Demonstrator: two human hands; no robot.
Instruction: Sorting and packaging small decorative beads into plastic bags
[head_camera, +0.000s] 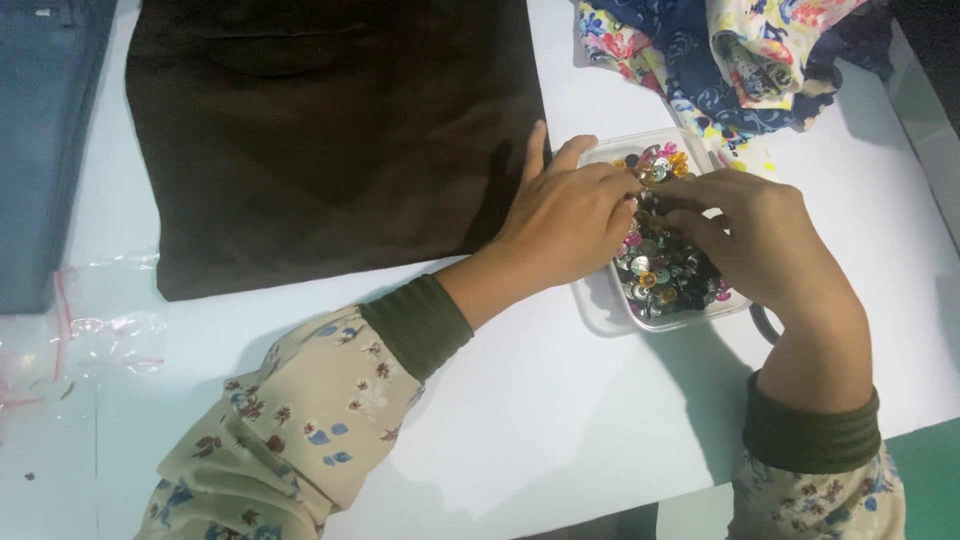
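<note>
White table (560, 420); both hands (660, 225) pinching buttons (665, 265) in clear tub (600, 305); brown cloth (330, 130) beside.

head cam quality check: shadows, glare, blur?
Head view: light is even, with soft shadows under both forearms on the white table; left hand and right hand look sharp; dark brown fabric loses detail; faint glare on the clear plastic bag; button tray readable.

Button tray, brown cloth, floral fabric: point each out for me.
button tray (597, 308), head view, bare near-left corner of the clear plastic rim.
brown cloth (330, 150), head view, middle of the flat dark panel.
floral fabric (690, 50), head view, blue patterned fold.
</note>
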